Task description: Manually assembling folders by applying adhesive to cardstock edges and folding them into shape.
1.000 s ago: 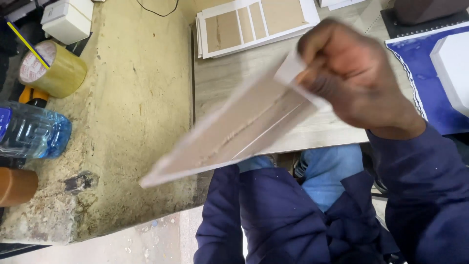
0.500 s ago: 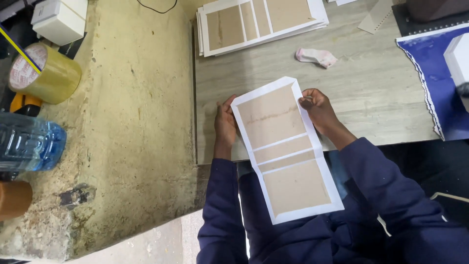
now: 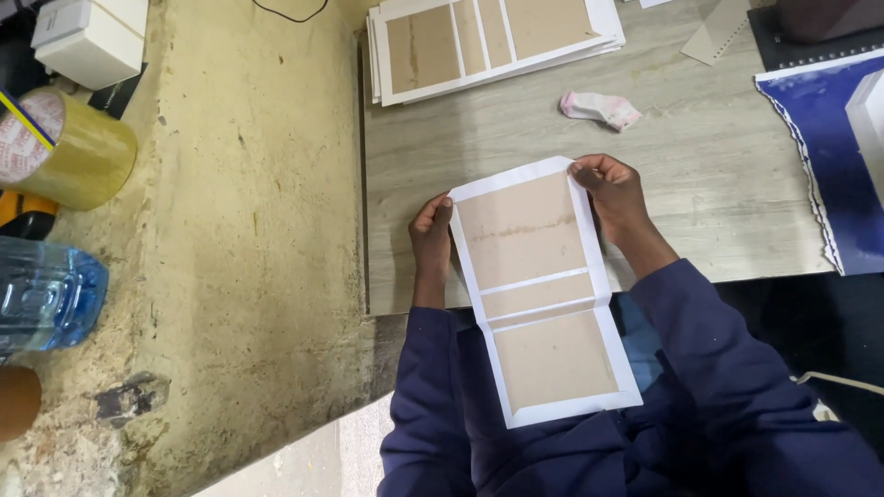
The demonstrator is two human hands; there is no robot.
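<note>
I hold a white sheet with brown cardboard panels glued on it, a book-cover blank, flat over the near edge of the grey wooden table. My left hand grips its left edge near the top. On the upper right corner my right hand pinches the sheet. The lower half of the sheet hangs over my lap and dark blue sleeves. At the table's far edge lies a stack of similar blanks.
A crumpled pink-white cloth lies on the table behind my right hand. A blue sheet covers the right side. On the rough concrete ledge to the left stand a tape roll, a water bottle and a white box.
A second ago my right hand alone held the sheet tilted up near the camera. It came down flat at the table's edge and both hands took hold; since then it has barely moved.
</note>
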